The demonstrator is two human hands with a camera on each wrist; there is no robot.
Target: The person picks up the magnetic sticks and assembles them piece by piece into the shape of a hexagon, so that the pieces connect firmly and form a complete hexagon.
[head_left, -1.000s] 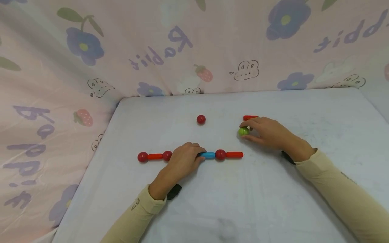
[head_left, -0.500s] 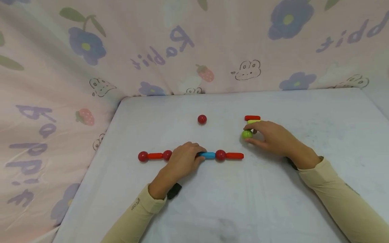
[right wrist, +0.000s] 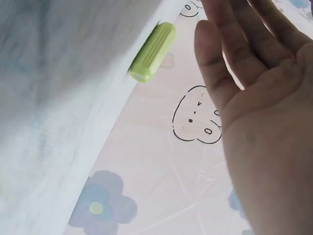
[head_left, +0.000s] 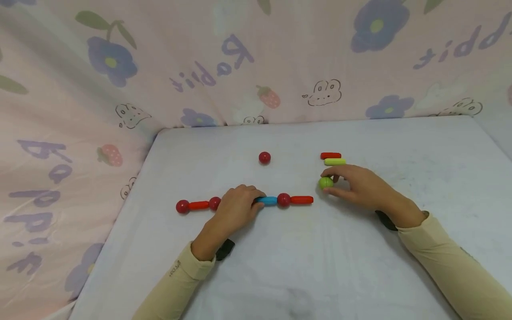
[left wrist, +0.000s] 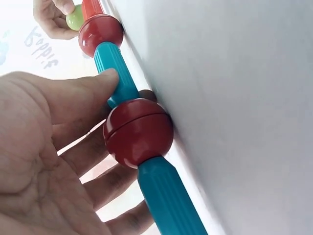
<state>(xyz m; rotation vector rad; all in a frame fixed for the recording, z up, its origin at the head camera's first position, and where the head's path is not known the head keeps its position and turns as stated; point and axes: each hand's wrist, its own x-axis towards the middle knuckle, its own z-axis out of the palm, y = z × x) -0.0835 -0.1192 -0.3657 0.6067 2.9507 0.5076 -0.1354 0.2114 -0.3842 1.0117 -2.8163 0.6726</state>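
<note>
With the left hand [head_left: 235, 211] I am pinching a blue stick [head_left: 269, 201] within a row [head_left: 198, 205] of red balls [head_left: 283, 200] and sticks [head_left: 302, 200] on the tabletop [head_left: 280, 266]. With the right hand [head_left: 362, 187] I am gripping a green ball [head_left: 326, 183] between thumb and fingers, near the row's right end. Behind it, a yellow stick [head_left: 334, 162] is lying beside a red stick [head_left: 330, 155].

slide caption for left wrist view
Left hand pinches a blue rod between two red balls; right hand holds a green ball.
</note>
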